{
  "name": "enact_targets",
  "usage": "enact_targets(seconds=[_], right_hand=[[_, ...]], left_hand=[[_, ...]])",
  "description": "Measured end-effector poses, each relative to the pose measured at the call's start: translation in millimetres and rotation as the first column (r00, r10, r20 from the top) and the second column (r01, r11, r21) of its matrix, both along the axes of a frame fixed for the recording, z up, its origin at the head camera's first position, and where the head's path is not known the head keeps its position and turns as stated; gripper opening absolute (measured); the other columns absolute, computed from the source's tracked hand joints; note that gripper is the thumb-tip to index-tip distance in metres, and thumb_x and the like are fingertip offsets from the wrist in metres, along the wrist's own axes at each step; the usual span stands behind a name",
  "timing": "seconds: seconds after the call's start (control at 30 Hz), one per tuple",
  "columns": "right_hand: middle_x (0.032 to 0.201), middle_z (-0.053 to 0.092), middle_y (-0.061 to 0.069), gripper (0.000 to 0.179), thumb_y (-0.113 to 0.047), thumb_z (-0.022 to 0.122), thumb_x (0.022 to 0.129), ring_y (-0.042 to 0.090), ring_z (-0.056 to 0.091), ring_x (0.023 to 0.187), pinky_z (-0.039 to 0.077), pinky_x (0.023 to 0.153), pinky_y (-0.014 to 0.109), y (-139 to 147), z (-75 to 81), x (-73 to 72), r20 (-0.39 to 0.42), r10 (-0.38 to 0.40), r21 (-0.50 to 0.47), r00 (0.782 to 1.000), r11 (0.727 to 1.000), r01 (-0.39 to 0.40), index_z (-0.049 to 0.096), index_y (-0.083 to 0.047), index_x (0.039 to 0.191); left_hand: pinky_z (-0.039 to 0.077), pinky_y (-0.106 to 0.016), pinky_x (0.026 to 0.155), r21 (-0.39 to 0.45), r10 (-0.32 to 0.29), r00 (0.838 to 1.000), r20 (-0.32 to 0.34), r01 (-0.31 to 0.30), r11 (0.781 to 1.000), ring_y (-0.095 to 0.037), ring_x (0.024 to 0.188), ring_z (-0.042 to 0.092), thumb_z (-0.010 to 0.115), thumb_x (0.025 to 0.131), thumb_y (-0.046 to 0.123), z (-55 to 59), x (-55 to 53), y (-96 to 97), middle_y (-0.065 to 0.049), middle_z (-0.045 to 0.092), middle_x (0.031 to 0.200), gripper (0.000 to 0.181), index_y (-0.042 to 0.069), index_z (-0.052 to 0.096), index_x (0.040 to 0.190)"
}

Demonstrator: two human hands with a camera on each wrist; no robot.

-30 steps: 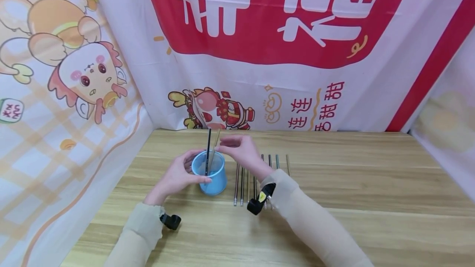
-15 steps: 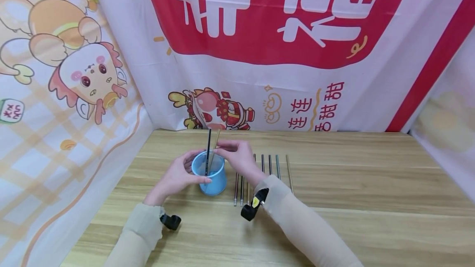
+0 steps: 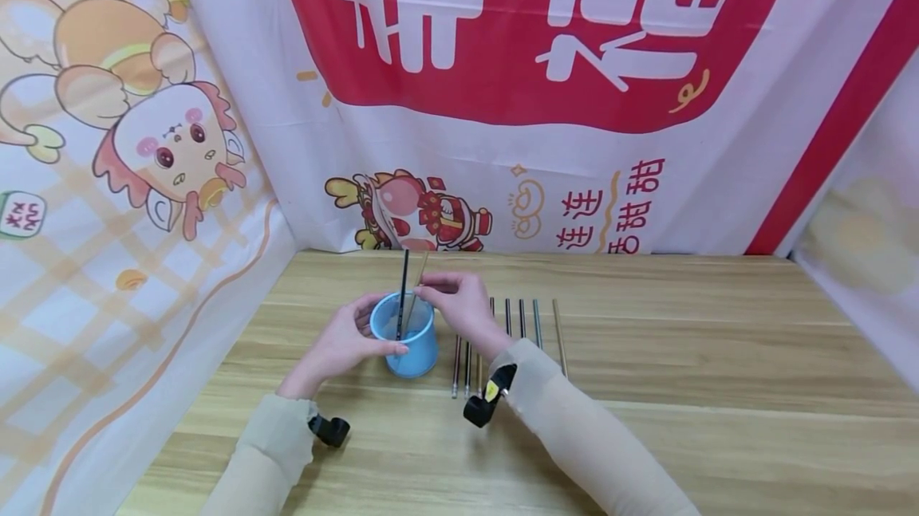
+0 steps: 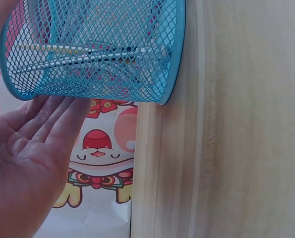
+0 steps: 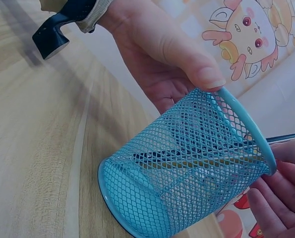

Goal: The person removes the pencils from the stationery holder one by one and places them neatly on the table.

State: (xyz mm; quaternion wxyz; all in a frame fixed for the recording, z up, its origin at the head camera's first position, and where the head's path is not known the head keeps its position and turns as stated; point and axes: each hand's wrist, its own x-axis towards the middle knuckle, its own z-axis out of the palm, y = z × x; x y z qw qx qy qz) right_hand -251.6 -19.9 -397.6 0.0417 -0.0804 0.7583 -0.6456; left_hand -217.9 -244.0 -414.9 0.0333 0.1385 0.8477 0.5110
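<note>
A blue mesh pencil cup (image 3: 418,358) stands on the wooden table. My left hand (image 3: 343,344) grips it, thumb on the near side and fingers round the far side. In the right wrist view the left thumb (image 5: 209,77) lies at the cup's rim. Two pencils lean inside: a black one (image 3: 404,281) and a gold one (image 3: 424,263). At the rim's right side, my right hand (image 3: 465,305) pinches the gold pencil between thumb and fingers. Through the mesh in the left wrist view, the pencils' lower ends (image 4: 147,52) reach close to the cup's base.
Several pencils lie in a row on the table right of the cup, partly hidden under my right forearm; a teal one (image 3: 538,326) and a gold one (image 3: 559,332) are at the right end. Printed cloth walls (image 3: 459,141) enclose the table's back and sides.
My right hand and forearm have shifted slightly left and down, the fingers drawing in on the gold pencil near the rim. The left hand and cup have stayed in place.
</note>
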Motion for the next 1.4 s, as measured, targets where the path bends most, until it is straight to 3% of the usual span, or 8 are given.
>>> enact_targets(seconds=[0.23, 0.57, 0.8, 0.93, 1.13, 1.4], right_hand=[[0.102, 0.072, -0.008, 0.022, -0.031, 0.079, 0.092, 0.012, 0.067, 0.099, 0.057, 0.091, 0.036, -4, 0.0, -1.0, 0.006, -0.04, 0.008, 0.999, 0.999, 0.04, 0.076, -0.021, 0.111], [0.1, 0.072, -0.007, 0.021, -0.026, 0.079, 0.092, 0.013, 0.067, 0.096, 0.057, 0.091, 0.038, -5, 1.9, -0.7, -0.035, -0.063, -0.037, 0.997, 0.997, 0.062, 0.075, -0.017, 0.11], [0.099, 0.073, 0.001, 0.019, -0.018, 0.079, 0.091, 0.017, 0.07, 0.093, 0.06, 0.085, 0.031, 0, 4.6, -3.8, -0.037, -0.052, -0.146, 0.998, 0.988, 0.046, 0.073, -0.013, 0.108], [0.099, 0.074, 0.006, 0.021, -0.016, 0.079, 0.091, 0.02, 0.072, 0.091, 0.061, 0.083, 0.031, 5, 9.3, -3.8, -0.045, -0.043, -0.213, 0.998, 0.976, 0.032, 0.072, -0.008, 0.109], [0.098, 0.074, 0.005, 0.021, -0.019, 0.079, 0.092, 0.023, 0.073, 0.09, 0.06, 0.084, 0.031, 15, 19.8, -2.9, -0.083, -0.058, -0.235, 0.995, 0.971, 0.037, 0.072, -0.009, 0.109], [0.099, 0.075, 0.009, 0.022, -0.015, 0.08, 0.09, 0.026, 0.073, 0.089, 0.061, 0.084, 0.033, 30, 38.7, -1.4, -0.163, -0.103, -0.341, 0.981, 0.939, 0.042, 0.072, -0.005, 0.108]], left_hand=[[0.041, -0.049, 0.112, 0.007, -0.022, 1.0, -0.001, 0.022, 1.0, -0.033, 0.131, 0.053, 0.092, 0.078, 0.029, -0.6, -0.8, -0.7, -0.014, 0.056, 0.141, 0.082, 0.006, 0.05, 0.145], [0.04, -0.049, 0.113, 0.009, -0.024, 1.0, 0.0, 0.024, 1.0, -0.033, 0.131, 0.053, 0.091, 0.078, 0.027, -0.3, -0.7, -0.9, -0.015, 0.056, 0.14, 0.08, 0.005, 0.05, 0.143], [0.04, -0.049, 0.112, 0.006, -0.024, 1.0, 0.001, 0.024, 1.0, -0.033, 0.13, 0.053, 0.092, 0.078, 0.027, -0.5, -1.0, -0.8, -0.015, 0.056, 0.14, 0.081, 0.005, 0.05, 0.144], [0.04, -0.049, 0.112, 0.003, -0.023, 1.0, 0.007, 0.023, 1.0, -0.034, 0.131, 0.052, 0.092, 0.078, 0.028, 0.0, -0.7, -0.2, -0.016, 0.055, 0.142, 0.083, 0.005, 0.049, 0.145], [0.04, -0.05, 0.112, 0.003, -0.018, 1.0, 0.009, 0.018, 1.0, -0.034, 0.131, 0.053, 0.092, 0.078, 0.025, 1.1, 0.1, 0.8, -0.016, 0.055, 0.142, 0.083, 0.005, 0.048, 0.146], [0.041, -0.05, 0.112, -0.002, -0.012, 1.0, 0.005, 0.012, 1.0, -0.034, 0.131, 0.053, 0.092, 0.078, 0.024, -0.2, -1.0, 0.4, -0.016, 0.056, 0.141, 0.082, 0.005, 0.049, 0.145]])
